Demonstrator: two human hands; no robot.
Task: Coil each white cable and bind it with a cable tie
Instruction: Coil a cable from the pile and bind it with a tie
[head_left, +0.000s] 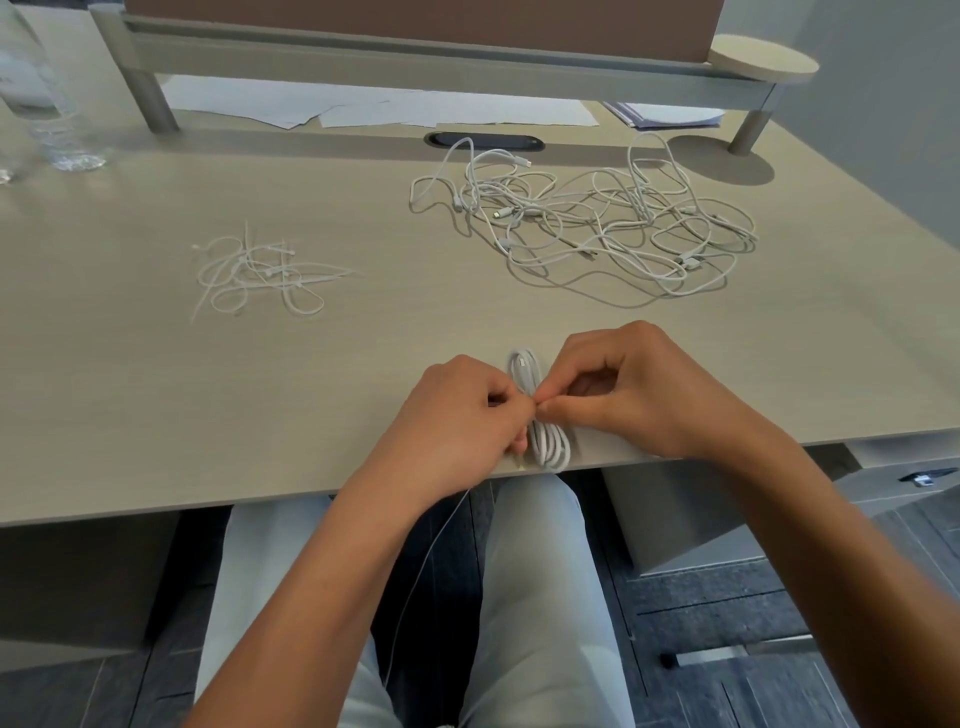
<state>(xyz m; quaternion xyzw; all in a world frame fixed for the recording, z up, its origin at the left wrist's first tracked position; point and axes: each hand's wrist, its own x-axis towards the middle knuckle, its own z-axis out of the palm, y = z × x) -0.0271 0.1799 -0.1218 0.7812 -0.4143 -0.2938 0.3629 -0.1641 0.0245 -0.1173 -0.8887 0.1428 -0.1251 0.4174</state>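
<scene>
While both hands work at the near edge of the surface (156, 405), a coiled white cable (540, 410) sits between them, its loops gathered into a narrow elongated bundle lying roughly front to back. Left hand (462, 410): grip curled, fingers closed against the left side of the bundle at its waist. Right hand (634, 389): thumb and forefinger pinched together at the same waist point, touching the left hand's fingertips. A thin white cable tie (436, 540) trails from under the left hand, over the surface edge and down past the person's lap; whether it is already threaded around the bundle cannot be told, since the fingers cover that spot.

Loose white cables (597, 218) lie in a tangled heap on the far right of the surface, well apart from the hands. A small pile of spare cable ties (260, 273) lies to the far left of centre. Behind: a raised shelf (415, 57) on cylindrical legs, sheets of paper (374, 109) under it, a dark cable slot (483, 141) in the surface. A clear plastic bottle (47, 98) stands at far left.
</scene>
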